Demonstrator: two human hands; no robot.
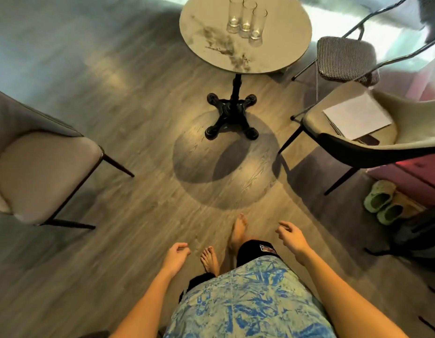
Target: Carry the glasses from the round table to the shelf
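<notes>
Glasses: three tall clear drinking glasses [246,19] stand upright in a close row, side by side and perhaps touching, on the far right part of the table top, near its far edge.
Table: a round grey stone-look table [211,48] on one black iron pedestal with a four-foot base.
Left hand [175,256]: low beside the body, fingers loosely curled, holding nothing.
Right hand [292,236]: a little forward, fingers half spread, also empty.
Distance: both hands are well apart from the glasses; the person stands on the wood floor, barefoot, facing the table.
Shelf: not in view.
Surroundings: a grey padded chair [41,172] on the left, a cream chair with white papers [357,117] on the right, green clogs [382,203] by the right wall.
Risk: the glasses are so close together that taking one may knock its neighbour; three smooth glasses for two hands may slip; the pedestal feet and chair legs could catch a bare foot.
Writing: a small patch on the black shorts, too blurred to read.
</notes>
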